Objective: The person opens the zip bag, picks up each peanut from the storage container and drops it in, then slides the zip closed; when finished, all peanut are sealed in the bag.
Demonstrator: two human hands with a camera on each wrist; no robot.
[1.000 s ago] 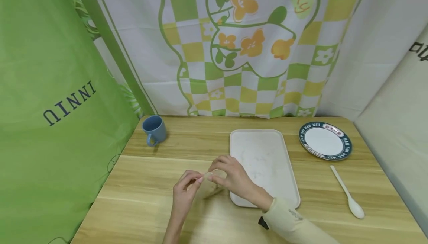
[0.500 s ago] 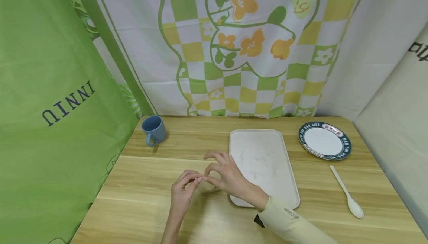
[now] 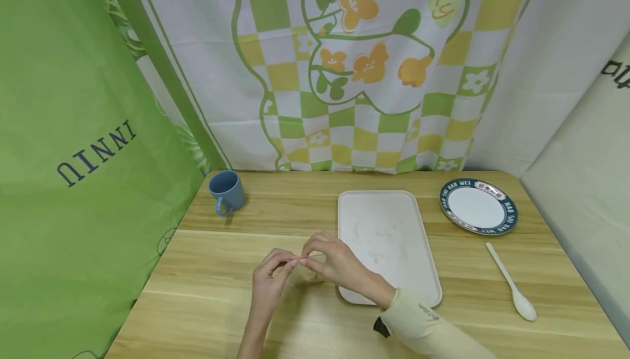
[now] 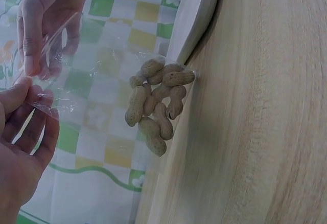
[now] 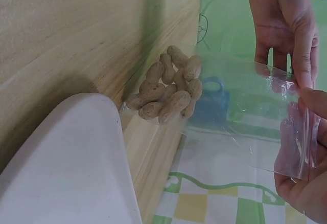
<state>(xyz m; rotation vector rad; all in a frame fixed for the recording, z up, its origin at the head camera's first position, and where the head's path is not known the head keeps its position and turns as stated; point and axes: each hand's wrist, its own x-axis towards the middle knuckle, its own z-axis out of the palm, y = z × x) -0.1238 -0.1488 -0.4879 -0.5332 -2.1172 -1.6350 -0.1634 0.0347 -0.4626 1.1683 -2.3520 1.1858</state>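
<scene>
A clear zip bag (image 5: 240, 127) hangs by its top edge between my two hands, with several unshelled peanuts (image 4: 158, 98) gathered at its bottom. My left hand (image 3: 268, 279) pinches one end of the zip edge between thumb and forefinger. Right beside those fingertips, my right hand (image 3: 339, 263) pinches the same edge with thumb and index finger. A red line shows along the zip in the right wrist view. In the head view the bag is mostly hidden behind the right hand and hard to make out.
A white tray (image 3: 389, 227) lies right under and beyond my right hand. The blue mug (image 3: 227, 192) stands at the back left of the wooden table (image 3: 197, 304). Toward the right are a plate with a dark rim (image 3: 478, 207) and a white spoon (image 3: 512, 282).
The right hand has shifted slightly left, its thumb and index finger meeting the left fingertips. Its other fingers lifted, then came down again. The left hand has barely moved.
</scene>
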